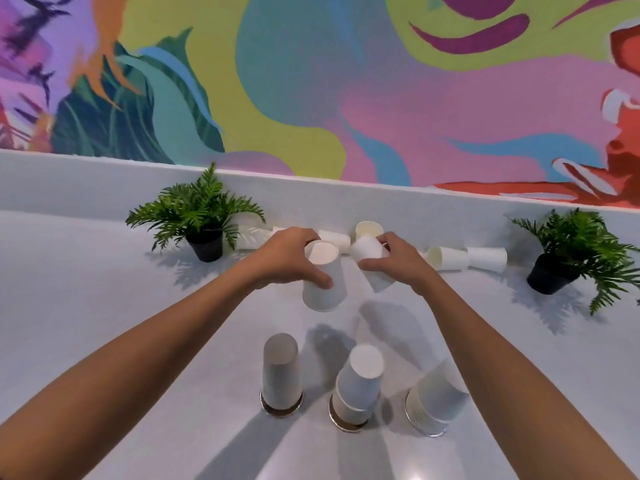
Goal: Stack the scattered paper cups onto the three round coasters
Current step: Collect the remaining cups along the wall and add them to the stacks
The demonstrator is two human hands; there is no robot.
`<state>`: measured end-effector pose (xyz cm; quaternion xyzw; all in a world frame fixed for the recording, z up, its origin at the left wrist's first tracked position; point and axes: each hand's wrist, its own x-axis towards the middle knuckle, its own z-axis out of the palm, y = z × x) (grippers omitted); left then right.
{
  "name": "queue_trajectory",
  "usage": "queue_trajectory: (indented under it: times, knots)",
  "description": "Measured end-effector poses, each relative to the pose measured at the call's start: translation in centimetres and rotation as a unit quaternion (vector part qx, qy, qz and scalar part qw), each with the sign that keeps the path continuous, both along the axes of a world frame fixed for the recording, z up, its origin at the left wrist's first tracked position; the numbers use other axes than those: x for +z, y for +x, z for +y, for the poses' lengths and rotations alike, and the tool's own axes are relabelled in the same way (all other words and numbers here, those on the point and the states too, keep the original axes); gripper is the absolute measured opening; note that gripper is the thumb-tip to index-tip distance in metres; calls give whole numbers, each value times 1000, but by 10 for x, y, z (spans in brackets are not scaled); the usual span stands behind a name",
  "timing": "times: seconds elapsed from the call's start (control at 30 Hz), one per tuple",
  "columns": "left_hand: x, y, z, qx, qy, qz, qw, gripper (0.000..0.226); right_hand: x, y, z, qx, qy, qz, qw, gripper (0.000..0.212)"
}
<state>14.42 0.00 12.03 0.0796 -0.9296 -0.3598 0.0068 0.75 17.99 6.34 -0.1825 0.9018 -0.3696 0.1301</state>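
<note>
White cups [325,289] [380,280] in both grips [287,259] [398,265], seemingly.

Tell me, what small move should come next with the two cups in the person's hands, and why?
Probably lower the left hand with its cup onto the left stack: that cup is already bottom-up like the stack, which stands on that hand's side. The right hand holds a second cup, tilted.
</note>
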Motion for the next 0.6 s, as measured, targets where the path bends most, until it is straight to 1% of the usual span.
queue_trajectory:
  times: [0.17,0.37,0.47,0.6]
  knots:
    - [-3,38,-12,0,-15,-13,1000,48,4,29,-25,36,-1,-4,999,58]
    - [-21,69,-17,-21,-65,-34,997,57,5,48,-37,34,3,-16,999,60]
    - [-37,76,-18,-35,-79,-56,995,63,4,54,-37,27,8,-16,999,60]
    - [-67,81,-15,-44,-97,-83,991,64,2,59,-33,17,4,-20,1000,57]
